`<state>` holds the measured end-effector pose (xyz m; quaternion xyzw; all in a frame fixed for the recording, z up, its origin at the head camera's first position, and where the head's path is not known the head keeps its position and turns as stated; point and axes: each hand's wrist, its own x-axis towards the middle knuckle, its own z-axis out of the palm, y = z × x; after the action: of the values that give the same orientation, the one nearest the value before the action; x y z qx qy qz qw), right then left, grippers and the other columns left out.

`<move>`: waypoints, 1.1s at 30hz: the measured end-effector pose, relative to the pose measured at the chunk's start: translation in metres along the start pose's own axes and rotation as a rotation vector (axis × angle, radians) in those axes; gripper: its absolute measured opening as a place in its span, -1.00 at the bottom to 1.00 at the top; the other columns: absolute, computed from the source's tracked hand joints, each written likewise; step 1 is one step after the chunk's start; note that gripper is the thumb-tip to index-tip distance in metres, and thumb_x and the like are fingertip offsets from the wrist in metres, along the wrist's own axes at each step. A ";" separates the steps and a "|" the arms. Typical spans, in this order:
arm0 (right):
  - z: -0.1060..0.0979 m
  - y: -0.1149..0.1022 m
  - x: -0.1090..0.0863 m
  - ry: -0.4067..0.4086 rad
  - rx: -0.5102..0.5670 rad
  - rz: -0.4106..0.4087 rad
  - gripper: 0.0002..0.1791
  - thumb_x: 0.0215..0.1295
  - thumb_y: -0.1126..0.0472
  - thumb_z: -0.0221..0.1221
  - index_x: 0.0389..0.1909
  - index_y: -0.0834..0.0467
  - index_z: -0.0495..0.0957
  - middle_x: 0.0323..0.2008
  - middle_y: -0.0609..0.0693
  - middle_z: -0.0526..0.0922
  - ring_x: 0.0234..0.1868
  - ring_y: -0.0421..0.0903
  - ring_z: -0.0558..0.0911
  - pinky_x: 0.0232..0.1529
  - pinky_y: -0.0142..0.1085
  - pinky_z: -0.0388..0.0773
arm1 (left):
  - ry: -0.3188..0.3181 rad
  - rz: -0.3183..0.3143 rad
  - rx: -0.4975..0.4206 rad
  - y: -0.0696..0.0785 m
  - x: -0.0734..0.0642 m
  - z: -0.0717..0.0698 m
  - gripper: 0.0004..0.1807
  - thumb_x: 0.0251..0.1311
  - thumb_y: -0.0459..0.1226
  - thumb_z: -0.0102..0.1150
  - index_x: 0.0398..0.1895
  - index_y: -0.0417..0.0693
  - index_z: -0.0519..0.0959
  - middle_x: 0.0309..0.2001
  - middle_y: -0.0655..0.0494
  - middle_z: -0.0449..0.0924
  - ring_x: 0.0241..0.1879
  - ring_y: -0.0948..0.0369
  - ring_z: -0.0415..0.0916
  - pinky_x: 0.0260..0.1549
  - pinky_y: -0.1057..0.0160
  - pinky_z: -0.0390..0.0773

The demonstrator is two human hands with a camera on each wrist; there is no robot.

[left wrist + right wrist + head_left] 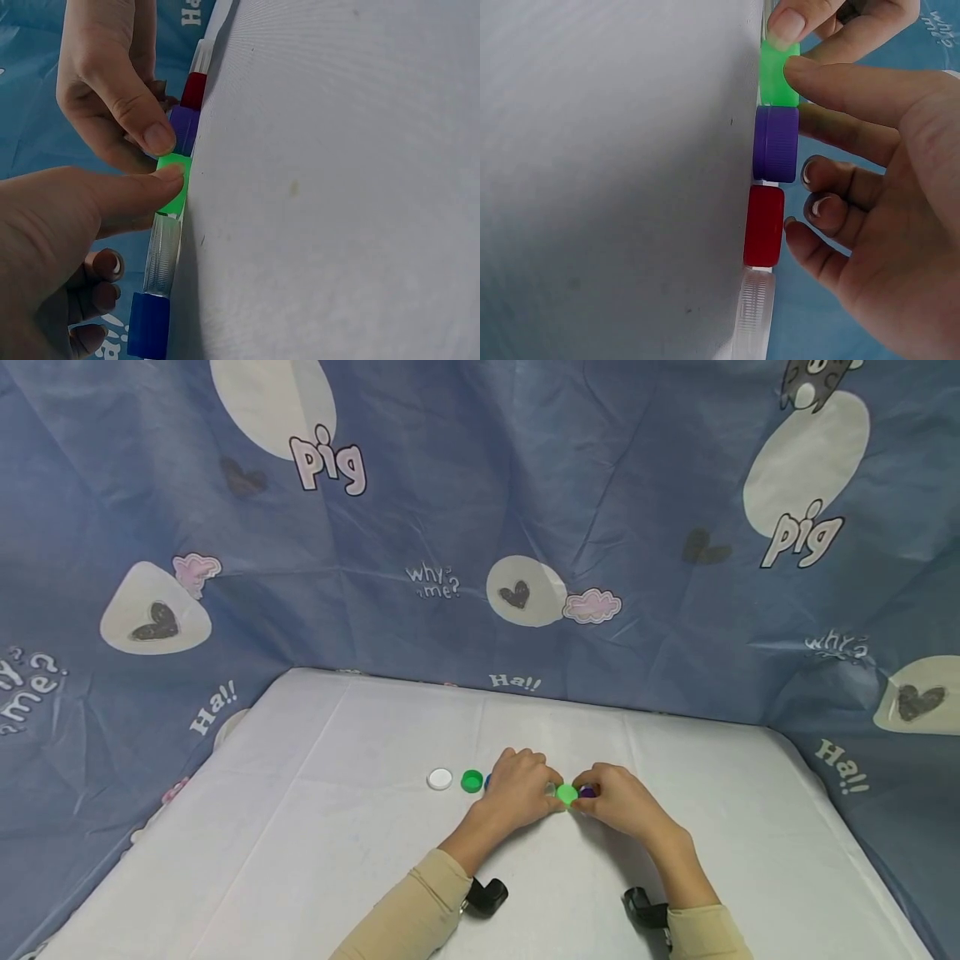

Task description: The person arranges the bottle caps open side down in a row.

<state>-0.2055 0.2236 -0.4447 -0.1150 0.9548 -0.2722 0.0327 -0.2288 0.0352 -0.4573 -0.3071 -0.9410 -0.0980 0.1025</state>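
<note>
A light green bottle cap (567, 794) sits in a row of caps on the white cloth. My left hand (521, 787) pinches it from the left between thumb and index finger. From the other side, my right hand (618, 799) holds the same cap with thumb and index finger. Beside it on the right is a purple cap (776, 144), then a red cap (764, 226) and a clear ridged cap (753, 315). To its left stand another clear cap (162, 255) and a blue cap (148, 325), which my left hand mostly covers in the head view.
Farther left in the row lie a darker green cap (472, 781) and a white cap (439, 778). White cloth (337, 860) covers the table. A blue printed curtain (420, 510) hangs behind and at both sides. Black camera mounts (487, 897) sit at both wrists.
</note>
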 end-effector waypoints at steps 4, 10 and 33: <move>0.001 -0.001 0.001 0.001 0.007 -0.007 -0.81 0.08 0.21 0.40 -0.24 0.08 0.75 -0.50 -0.13 0.53 -0.47 -0.17 0.43 -0.48 -0.34 0.38 | 0.003 -0.015 0.007 -0.001 -0.001 0.000 -0.52 -0.07 0.20 0.44 -0.04 0.35 0.73 -0.33 0.30 0.64 -0.37 0.29 0.43 -0.31 0.30 0.25; 0.002 -0.004 0.003 -0.003 0.018 -0.035 -0.74 0.09 0.19 0.40 -0.15 0.07 0.73 -0.53 -0.11 0.48 -0.52 -0.18 0.39 -0.53 -0.35 0.32 | 0.012 -0.032 0.030 -0.005 -0.004 -0.001 -0.47 -0.07 0.24 0.41 0.02 0.36 0.70 -0.27 0.30 0.66 -0.30 0.27 0.49 -0.26 0.28 0.29; 0.011 -0.018 0.009 0.002 -0.001 -0.044 -0.66 0.01 0.18 0.44 -0.12 0.09 0.73 -0.48 -0.15 0.55 -0.47 -0.18 0.44 -0.43 -0.30 0.40 | -0.007 -0.073 -0.005 -0.025 -0.015 -0.005 -0.40 -0.14 0.22 0.47 0.05 0.34 0.68 -0.24 0.30 0.66 -0.28 0.27 0.49 -0.21 0.25 0.28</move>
<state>-0.2098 0.2014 -0.4447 -0.1359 0.9522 -0.2725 0.0256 -0.2313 0.0055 -0.4598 -0.2729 -0.9518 -0.1030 0.0949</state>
